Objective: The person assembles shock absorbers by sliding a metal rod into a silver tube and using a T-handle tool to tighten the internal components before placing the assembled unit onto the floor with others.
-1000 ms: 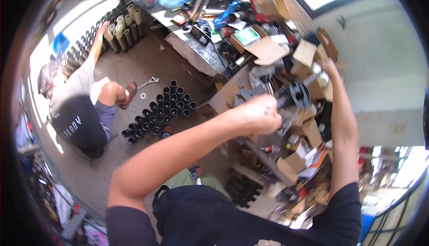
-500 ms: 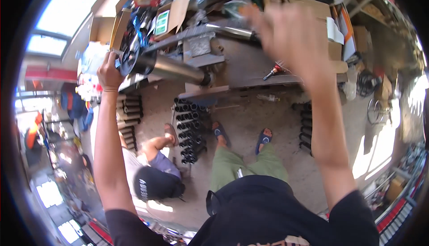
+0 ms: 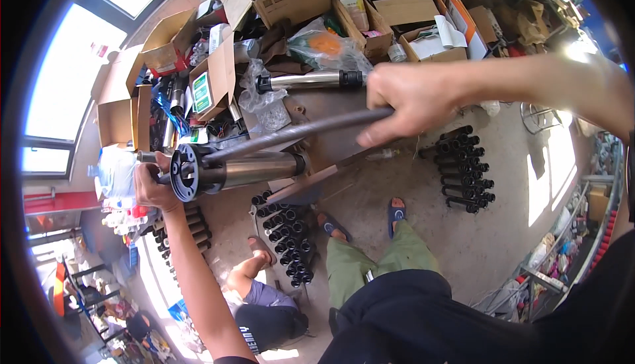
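A steel cylinder with a black flanged end lies lengthwise at the workbench's left front. My left hand is closed at that flange, its fingers curled around the outer rim; whether they also touch the bar's end is hidden. A long dark metal bar slants across the flange and above the cylinder, rising to the right. Its right end sits in my right hand, which is wrapped round it. Beyond the bar, a second, thinner steel cylinder with black ends rests on the bench.
Open cardboard boxes, plastic bags and loose parts crowd the back of the bench. Black-ended tubes stand grouped on the floor, one group below the bench and another at right. A person in a black cap sits low at left.
My right hand, blurred and apart from the bar before, has come down and closed on its end. My left hand stays at the flange. The whole view has shifted.
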`<state>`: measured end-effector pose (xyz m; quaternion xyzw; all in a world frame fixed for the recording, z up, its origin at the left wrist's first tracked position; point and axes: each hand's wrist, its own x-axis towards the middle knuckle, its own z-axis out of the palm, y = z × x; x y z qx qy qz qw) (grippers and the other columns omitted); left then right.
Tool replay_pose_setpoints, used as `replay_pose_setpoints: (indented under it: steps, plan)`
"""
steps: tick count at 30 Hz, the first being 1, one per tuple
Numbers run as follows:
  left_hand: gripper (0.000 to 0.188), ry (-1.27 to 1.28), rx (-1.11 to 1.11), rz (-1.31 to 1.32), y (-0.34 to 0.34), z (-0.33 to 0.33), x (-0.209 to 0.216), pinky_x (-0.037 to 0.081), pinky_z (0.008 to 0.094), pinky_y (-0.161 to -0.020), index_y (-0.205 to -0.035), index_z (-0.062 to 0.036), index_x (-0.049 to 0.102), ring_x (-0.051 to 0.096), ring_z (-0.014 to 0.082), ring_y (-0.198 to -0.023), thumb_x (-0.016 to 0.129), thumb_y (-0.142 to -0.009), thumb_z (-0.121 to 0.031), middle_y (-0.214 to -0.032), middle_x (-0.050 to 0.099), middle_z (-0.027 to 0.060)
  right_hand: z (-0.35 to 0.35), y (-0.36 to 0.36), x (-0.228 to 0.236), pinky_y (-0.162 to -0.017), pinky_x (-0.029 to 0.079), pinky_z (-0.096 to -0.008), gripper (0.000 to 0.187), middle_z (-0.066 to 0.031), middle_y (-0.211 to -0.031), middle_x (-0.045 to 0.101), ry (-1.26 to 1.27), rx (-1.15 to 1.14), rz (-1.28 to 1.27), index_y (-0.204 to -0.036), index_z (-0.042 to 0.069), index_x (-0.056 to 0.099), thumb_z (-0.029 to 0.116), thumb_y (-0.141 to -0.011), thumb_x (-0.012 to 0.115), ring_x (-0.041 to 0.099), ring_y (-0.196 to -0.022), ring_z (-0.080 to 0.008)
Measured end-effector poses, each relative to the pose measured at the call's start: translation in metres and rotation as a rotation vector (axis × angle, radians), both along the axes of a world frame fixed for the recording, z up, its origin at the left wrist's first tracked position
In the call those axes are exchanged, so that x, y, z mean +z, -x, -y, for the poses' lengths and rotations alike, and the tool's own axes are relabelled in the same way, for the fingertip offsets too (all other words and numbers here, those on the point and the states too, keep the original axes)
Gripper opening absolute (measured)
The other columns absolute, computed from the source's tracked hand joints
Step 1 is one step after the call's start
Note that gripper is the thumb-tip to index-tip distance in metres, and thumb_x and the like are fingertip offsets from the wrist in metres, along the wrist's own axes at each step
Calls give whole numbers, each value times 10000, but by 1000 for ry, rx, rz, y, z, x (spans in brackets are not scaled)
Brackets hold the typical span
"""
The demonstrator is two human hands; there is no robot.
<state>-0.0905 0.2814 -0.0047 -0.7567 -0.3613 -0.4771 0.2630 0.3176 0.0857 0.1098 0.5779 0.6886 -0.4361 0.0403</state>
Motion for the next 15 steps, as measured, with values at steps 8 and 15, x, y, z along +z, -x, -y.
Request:
replay_pose_setpoints:
  steps: [8,15]
  plan:
    - [391,-172,-646,48,-55,-71,28,329,341,-476,-665,-30,465,465,231,-514,586,-953,-265,-595,439,90,129,153,-91,-517,387,-300,476,-8,-549,543,243,-528,-711,-672,16,655,402,-950,677,480,-530,-80]
    - [377,-139,-1214,262,-158,-81,22,417,318,-532,-682,46,561,566,247,-568,514,-939,-226,-653,581,153,147,366,-132,-531,373,-360,396,-63,-575,500,-129,-967,-1220,-651,30,458,165,-1010,558,497,-501,-213]
